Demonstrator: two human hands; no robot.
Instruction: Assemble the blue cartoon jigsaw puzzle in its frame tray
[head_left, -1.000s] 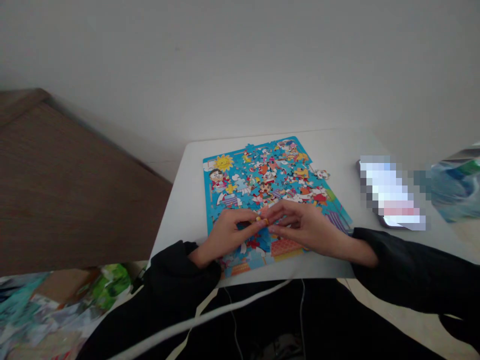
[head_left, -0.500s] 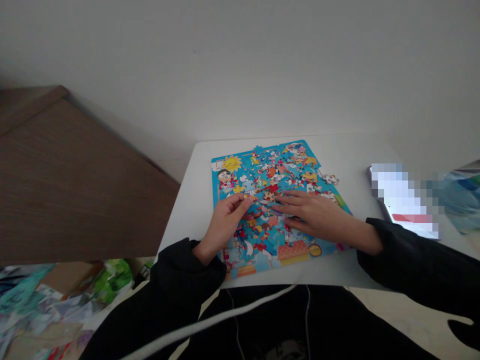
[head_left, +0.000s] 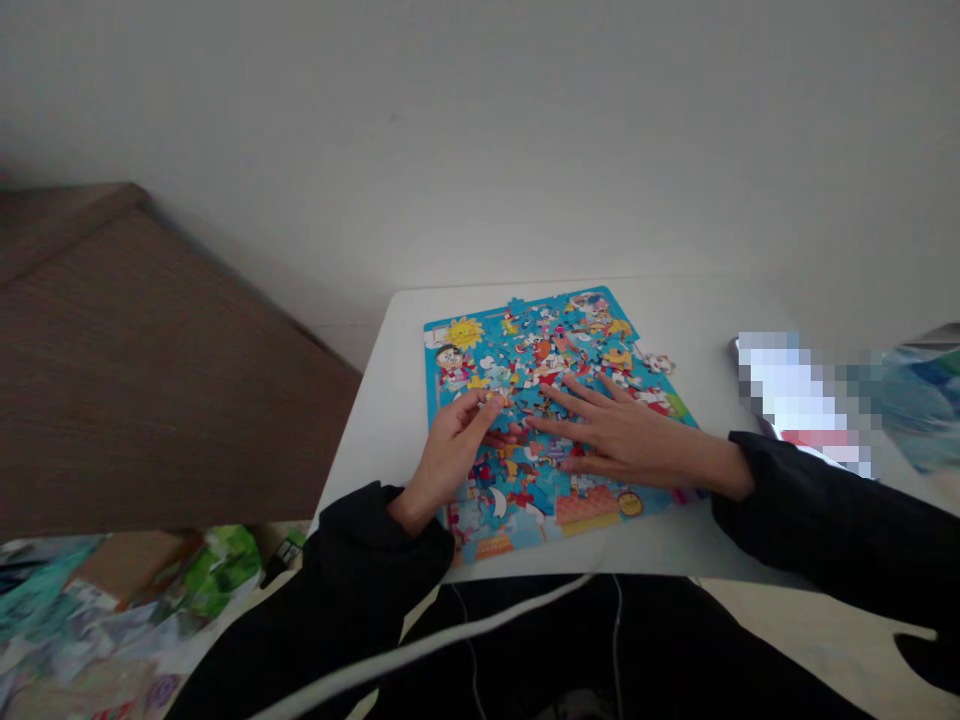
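Note:
A colourful jigsaw puzzle (head_left: 480,520) lies on a small white table, its blue board covered with cartoon figures and many loose pieces. My left hand (head_left: 454,440) is over the board's left part, thumb and forefinger pinched on a small puzzle piece (head_left: 497,399) with some yellow on it. Over the middle and right of the board, my right hand (head_left: 615,430) lies palm down with its fingers spread across the loose pieces. It hides part of the picture. One puzzle piece (head_left: 660,364) with a white figure sticks out past the board's right edge.
A phone (head_left: 802,400) with a blurred, lit screen rests on the table's right side. A brown wooden cabinet (head_left: 172,380) stands at left, with bags and a cardboard box (head_left: 127,565) below. A white cable (head_left: 420,645) crosses my lap. A wall rises behind the table.
My right hand has spread its fingers wider and shifted slightly left over the pieces. My left hand stays nearly in place, still pinching the puzzle piece.

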